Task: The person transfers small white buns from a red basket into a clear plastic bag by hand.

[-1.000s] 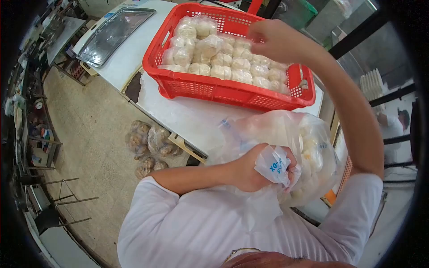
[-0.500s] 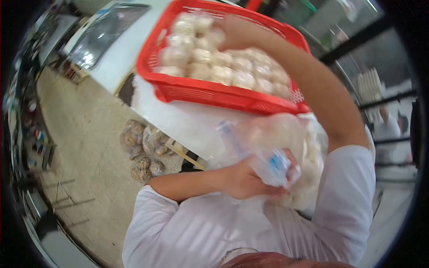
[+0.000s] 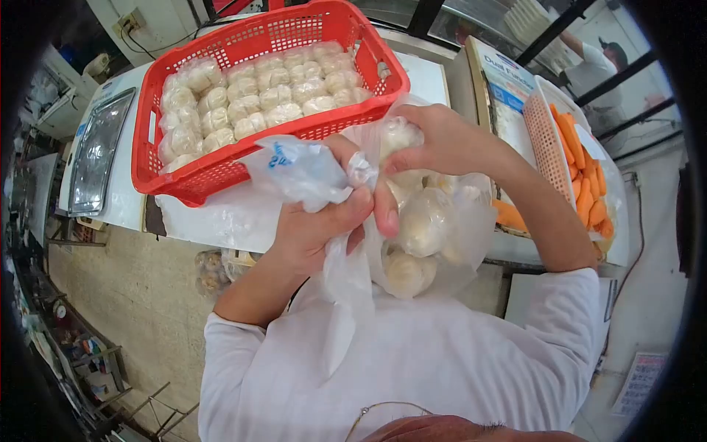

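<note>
My left hand [image 3: 320, 228] is closed around the gathered neck of a clear plastic bag [image 3: 471, 239], whose loose top with blue print [image 3: 294, 166] sticks out over the fingers. Several pale round pieces [image 3: 410, 274] fill the bag, which hangs in front of my shirt at the table's edge. Just to the right, my right hand [image 3: 423, 140] grips a pale plastic-wrapped ball [image 3: 400, 136] between thumb and fingers, close by the bag's neck. Beyond both hands, a red basket [image 3: 221, 155] holds rows of similar wrapped balls [image 3: 276, 96].
Carrots [image 3: 585, 177] lie in a pink basket [image 3: 541, 144] on the right, beside a printed box [image 3: 501, 74]. A metal tray [image 3: 103, 158] rests on the table at far left. Filled bags [image 3: 211, 272] are on the floor. Behind the window frame stands another person [image 3: 600, 77].
My right hand has come back from inside the red basket to the bag, now with a wrapped ball. My left hand has moved up and forward with the bag. The view has shifted.
</note>
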`<state>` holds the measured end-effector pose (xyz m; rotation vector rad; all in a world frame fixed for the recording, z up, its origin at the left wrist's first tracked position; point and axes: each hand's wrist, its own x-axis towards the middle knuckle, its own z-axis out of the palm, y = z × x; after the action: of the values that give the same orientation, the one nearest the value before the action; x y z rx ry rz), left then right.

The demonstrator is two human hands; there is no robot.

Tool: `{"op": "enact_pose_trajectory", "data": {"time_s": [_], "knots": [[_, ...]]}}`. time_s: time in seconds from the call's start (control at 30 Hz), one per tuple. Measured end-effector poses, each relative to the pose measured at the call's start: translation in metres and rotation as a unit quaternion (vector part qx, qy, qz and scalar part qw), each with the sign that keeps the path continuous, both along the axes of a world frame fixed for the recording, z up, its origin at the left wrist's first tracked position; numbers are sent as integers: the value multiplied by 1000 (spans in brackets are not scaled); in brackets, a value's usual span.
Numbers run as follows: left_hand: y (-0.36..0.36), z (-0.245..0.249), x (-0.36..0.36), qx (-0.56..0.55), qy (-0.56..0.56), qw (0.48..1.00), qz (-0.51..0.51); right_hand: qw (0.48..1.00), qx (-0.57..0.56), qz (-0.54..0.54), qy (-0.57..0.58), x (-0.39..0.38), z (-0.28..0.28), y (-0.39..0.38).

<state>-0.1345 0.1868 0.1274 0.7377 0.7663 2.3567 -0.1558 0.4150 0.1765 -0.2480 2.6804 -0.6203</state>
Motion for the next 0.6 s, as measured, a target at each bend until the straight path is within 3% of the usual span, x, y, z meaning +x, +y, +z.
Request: {"op": "enact_pose_trajectory", "data": {"time_s": [0.07, 0.2, 0.27, 0.3, 0.37, 0.5, 0.57, 0.6], "knots": [[2, 6, 0, 4, 16, 999, 28, 984, 49, 62, 158, 9, -9, -1], [-9, 5, -12, 26, 4, 996, 86, 987, 50, 72, 131, 18, -5, 9], [-9, 7, -12, 26, 9, 995, 97, 975, -128, 165, 81, 10, -6, 30], [-9, 10, -9, 27, 9, 995, 97, 975, -127, 165, 80, 11, -8, 28], [-9, 17, -1, -62, 14, 995, 77, 995, 20, 30, 91, 20, -11, 13], [-6, 26, 8, -65, 28, 996, 48, 984, 72, 24, 162, 45, 6, 2], [-13, 30, 15, -184, 58, 974, 123, 921, 17, -5, 389, 56, 11, 18], [-18, 28, 12, -215, 80, 966, 118, 921, 17, -7, 389, 69, 24, 22]]}}
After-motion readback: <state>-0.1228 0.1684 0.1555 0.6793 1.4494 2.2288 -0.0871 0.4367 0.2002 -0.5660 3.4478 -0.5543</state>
